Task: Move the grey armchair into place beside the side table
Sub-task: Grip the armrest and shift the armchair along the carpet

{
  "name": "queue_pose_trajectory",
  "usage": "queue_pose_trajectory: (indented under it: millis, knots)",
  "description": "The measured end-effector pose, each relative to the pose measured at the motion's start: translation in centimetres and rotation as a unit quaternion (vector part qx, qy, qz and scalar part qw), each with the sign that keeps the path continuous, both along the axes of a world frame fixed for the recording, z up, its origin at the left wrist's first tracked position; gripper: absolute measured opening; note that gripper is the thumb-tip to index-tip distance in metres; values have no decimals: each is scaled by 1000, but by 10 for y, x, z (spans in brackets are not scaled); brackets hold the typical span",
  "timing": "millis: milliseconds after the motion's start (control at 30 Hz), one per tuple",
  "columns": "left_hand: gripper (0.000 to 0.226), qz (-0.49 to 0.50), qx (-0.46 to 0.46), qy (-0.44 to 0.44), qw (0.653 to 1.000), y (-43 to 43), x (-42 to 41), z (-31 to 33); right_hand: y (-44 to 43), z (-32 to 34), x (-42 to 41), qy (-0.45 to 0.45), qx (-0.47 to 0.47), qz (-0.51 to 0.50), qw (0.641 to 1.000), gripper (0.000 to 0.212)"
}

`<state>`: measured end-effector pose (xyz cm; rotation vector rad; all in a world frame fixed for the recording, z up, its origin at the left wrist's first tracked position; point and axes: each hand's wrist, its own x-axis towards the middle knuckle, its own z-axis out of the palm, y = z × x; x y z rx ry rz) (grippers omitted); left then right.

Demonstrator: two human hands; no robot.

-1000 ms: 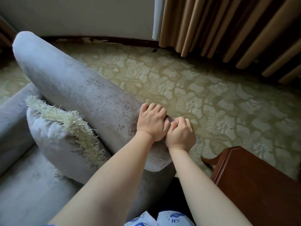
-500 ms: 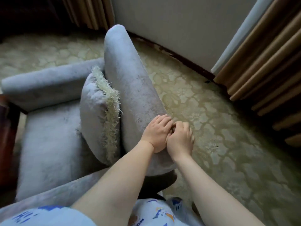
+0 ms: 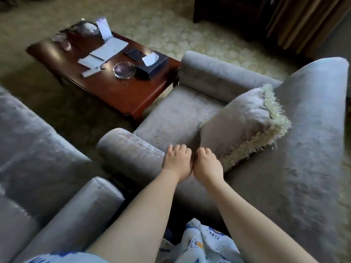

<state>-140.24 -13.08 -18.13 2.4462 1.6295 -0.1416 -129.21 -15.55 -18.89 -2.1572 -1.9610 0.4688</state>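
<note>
Underfoot and all round, patterned carpet [image 3: 171,35], thick enough to drag at anything pushed across it. Standing on it, filling the middle and right of the view, the grey armchair [image 3: 182,112]: front corner up against a dark wooden table [image 3: 117,92], near side just beside another grey seat [image 3: 38,149] at left; impossible to tell whether that table is the side table meant. Bulky and probably heavy, judging by the thick padded back, fat rolled arms and solid upholstered base, so better slid or pivoted than lifted, with little room to swing. Plush covering, soft, likely to give and slip a little under the palms before reaching the stiff frame beneath. Best taken on a firm part, such as the near armrest [image 3: 131,149] or the top of the back. Propped against the back, a loose fringed cushion [image 3: 241,126], light and free to topple. On the table, a tissue box [image 3: 153,65] and a glass ashtray [image 3: 124,70], worth sparing a knock. Left hand [image 3: 177,162] and right hand [image 3: 208,164] side by side, touching, atop the near armrest, fingers curled over its roll toward the seat, gripping the padding.
</note>
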Motion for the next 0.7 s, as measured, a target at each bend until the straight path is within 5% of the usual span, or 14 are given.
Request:
queue_pose_trajectory:
  millis: [433,700]
  knots:
    - [42,206,-131,37,969,117,-186,-114,148,-87,-176,-17,-221,45,974,28]
    - [61,467,-64,-30,881,187,-264,-196,239,-161,-270,103,-216,179,954,33]
